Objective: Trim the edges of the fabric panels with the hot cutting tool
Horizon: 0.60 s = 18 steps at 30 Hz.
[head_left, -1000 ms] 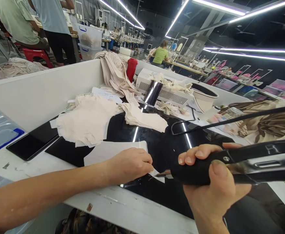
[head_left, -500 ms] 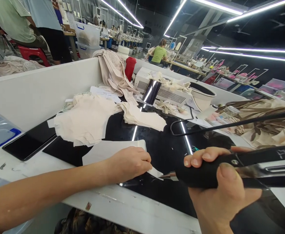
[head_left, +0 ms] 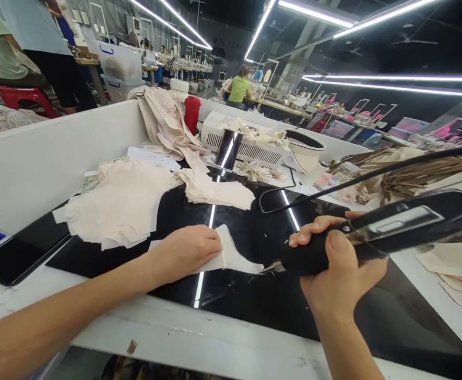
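Observation:
My left hand (head_left: 193, 247) is closed on a cream fabric piece (head_left: 234, 254) over the glossy black board (head_left: 239, 306). The fabric's curved right part sticks out past my fingers, with a narrow raised strip near them. In my right hand (head_left: 334, 258) is a black corded handheld tool (head_left: 373, 228) with a pointed metal tip. That tip meets the fabric's narrow right end; whether it presses into the cloth, I cannot tell. Left of centre lies a stack of cream fabric pieces (head_left: 116, 203), and a smaller fabric stack (head_left: 217, 189) sits behind my left hand.
A white vented box (head_left: 247, 148) with scraps on top stands at the back, beside a red cup (head_left: 192, 114). The tool's black cord (head_left: 353, 171) loops across the right side. White side panels (head_left: 57, 140) edge the table. Other people sit and stand beyond.
My left hand has shifted left with the fabric, whose curved edge now shows turned toward the right. The tool is tilted more steeply, its tip still at the fabric's end. The camera view has swung right.

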Available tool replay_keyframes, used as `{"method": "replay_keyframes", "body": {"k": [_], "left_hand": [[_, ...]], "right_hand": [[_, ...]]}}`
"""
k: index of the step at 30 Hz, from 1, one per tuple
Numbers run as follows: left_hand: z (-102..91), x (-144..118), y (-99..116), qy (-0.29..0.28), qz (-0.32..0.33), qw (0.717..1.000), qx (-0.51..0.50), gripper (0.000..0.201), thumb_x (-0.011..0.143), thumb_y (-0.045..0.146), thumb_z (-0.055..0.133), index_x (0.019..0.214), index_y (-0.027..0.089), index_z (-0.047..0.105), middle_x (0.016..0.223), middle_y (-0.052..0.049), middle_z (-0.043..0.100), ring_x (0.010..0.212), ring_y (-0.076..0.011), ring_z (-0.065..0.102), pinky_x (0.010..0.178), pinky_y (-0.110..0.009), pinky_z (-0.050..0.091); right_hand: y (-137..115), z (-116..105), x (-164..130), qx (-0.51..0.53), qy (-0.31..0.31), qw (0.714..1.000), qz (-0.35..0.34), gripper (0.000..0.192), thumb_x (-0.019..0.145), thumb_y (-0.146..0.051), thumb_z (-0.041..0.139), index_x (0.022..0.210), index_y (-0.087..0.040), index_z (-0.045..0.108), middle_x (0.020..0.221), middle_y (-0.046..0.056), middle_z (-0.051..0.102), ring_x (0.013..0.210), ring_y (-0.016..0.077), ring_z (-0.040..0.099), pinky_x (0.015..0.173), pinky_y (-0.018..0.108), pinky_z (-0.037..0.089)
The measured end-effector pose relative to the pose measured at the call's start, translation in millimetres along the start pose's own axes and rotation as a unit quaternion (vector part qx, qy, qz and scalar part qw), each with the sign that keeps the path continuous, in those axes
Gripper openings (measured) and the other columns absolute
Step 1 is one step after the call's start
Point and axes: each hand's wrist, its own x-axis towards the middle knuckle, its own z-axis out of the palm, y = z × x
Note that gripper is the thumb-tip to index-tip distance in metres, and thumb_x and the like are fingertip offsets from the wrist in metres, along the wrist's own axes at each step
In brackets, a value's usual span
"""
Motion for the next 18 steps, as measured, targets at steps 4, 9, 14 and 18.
{"method": "replay_keyframes", "body": {"k": [4, 9, 14, 18], "left_hand": [[-3.2, -3, 4, -0.046, -0.016, 0.999, 0.012, 0.026, 0.118, 0.018, 0.058, 0.108, 0.018, 0.083, 0.111, -0.006, 0.08, 0.101, -0.0224, 0.076, 0.089, -0.032, 0.06], [-11.8, -6, 20, -0.084, -0.07, 0.994, -0.032, 0.028, 0.116, 0.023, 0.064, 0.096, 0.019, 0.082, 0.098, -0.002, 0.078, 0.08, -0.016, 0.074, 0.072, -0.027, 0.052], [-24.4, -4, 24, -0.11, -0.13, 0.983, -0.064, 0.019, 0.112, 0.02, 0.069, 0.097, 0.022, 0.081, 0.091, 0.003, 0.081, 0.079, -0.0156, 0.076, 0.071, -0.026, 0.049], [-28.0, 5, 20, -0.087, -0.072, 0.993, -0.026, 0.007, 0.111, 0.017, 0.072, 0.107, 0.021, 0.075, 0.105, 0.0, 0.08, 0.094, -0.0191, 0.077, 0.083, -0.028, 0.056]], "right_hand": [[9, -3, 9, -0.024, 0.012, 0.999, -0.022, 0.045, 0.078, -0.033, 0.096, 0.106, -0.029, 0.062, 0.076, -0.01, 0.073, 0.055, 0.0143, 0.066, 0.055, 0.031, 0.061], [12, 0, 10, -0.07, -0.003, 0.997, -0.03, 0.05, 0.083, -0.043, 0.099, 0.113, -0.029, 0.062, 0.086, -0.009, 0.076, 0.066, 0.0154, 0.07, 0.068, 0.036, 0.065], [10, 9, 1, -0.045, -0.01, 0.999, -0.012, 0.044, 0.086, -0.045, 0.098, 0.104, -0.028, 0.061, 0.087, -0.007, 0.074, 0.063, 0.0143, 0.069, 0.06, 0.033, 0.064], [9, 14, -7, 0.017, -0.029, 0.999, -0.007, 0.043, 0.088, -0.043, 0.097, 0.11, -0.029, 0.062, 0.085, -0.007, 0.074, 0.06, 0.014, 0.068, 0.055, 0.031, 0.063]]}}
